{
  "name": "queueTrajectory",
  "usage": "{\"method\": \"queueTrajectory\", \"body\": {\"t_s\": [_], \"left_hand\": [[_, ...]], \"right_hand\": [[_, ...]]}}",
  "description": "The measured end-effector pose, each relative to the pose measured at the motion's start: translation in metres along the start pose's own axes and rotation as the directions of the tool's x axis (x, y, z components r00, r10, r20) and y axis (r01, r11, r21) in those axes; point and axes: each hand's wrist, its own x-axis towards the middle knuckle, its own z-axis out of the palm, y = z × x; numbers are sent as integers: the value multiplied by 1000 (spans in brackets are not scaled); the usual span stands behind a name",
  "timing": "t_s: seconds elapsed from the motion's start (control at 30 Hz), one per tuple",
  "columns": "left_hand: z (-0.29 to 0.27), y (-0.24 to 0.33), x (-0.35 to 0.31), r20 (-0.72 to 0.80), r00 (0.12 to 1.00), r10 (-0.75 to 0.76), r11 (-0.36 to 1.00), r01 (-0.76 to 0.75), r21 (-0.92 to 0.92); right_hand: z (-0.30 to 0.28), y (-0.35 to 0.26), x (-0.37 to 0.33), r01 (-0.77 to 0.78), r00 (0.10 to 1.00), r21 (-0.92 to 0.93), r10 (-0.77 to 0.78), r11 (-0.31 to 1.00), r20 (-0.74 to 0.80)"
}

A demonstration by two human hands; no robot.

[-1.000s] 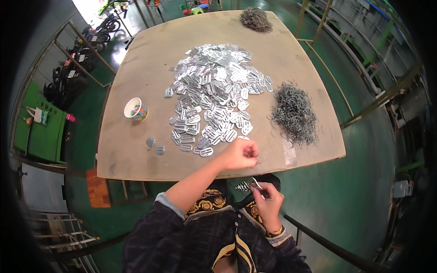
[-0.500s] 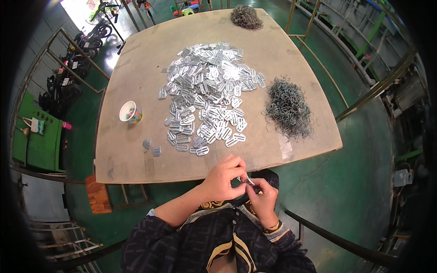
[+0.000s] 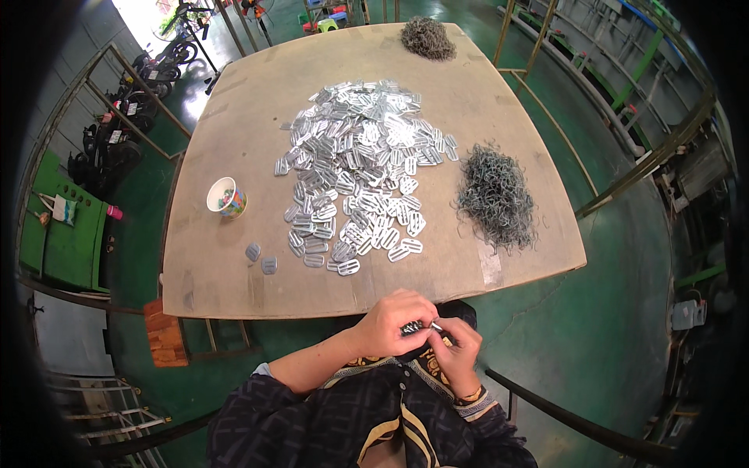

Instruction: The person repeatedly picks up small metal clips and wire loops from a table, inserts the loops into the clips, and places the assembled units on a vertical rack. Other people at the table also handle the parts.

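Note:
My left hand (image 3: 394,326) and my right hand (image 3: 457,351) meet just off the near edge of the table, over my lap. Both are closed, thumbs and fingertips together around a small shiny metal slotted buckle (image 3: 437,327). Most of that buckle is covered by my fingers, and I cannot make out whether a wire hook is with it. Beyond my hands, a wide heap of flat silver slotted buckles (image 3: 355,168) spreads over the middle of the table. To its right lies a tangled pile of grey bent wire hooks (image 3: 497,199).
The brown-covered table (image 3: 234,292) has a paper cup (image 3: 227,197) with small colourful bits at left. Two loose buckles (image 3: 269,265) lie nearer me. A brownish wire pile (image 3: 428,39) sits at the far edge. A wooden stool (image 3: 165,333) stands lower left; motorbikes (image 3: 117,144) are parked beyond.
My hands have dropped slightly and drawn closer together, with the metal piece now more covered by my fingers. The whole view has shifted a little; the piles look unchanged.

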Motion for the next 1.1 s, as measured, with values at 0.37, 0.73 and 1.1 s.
{"method": "queueTrajectory", "body": {"t_s": [0.37, 0.73, 1.1], "left_hand": [[-1, 2, -7, 33, 999, 16, 999, -17, 30], [-5, -2, -15, 41, 999, 15, 1000, -15, 8], [0, -2, -25, 40, 999, -18, 1000, 19, -9]], "right_hand": [[22, 91, 174, 56, 989, -275, -15, 960, 150], [93, 187, 302, -110, 979, -650, 195, 752, 60], [83, 167, 269, -124, 970, -592, 222, 797, 96]]}}
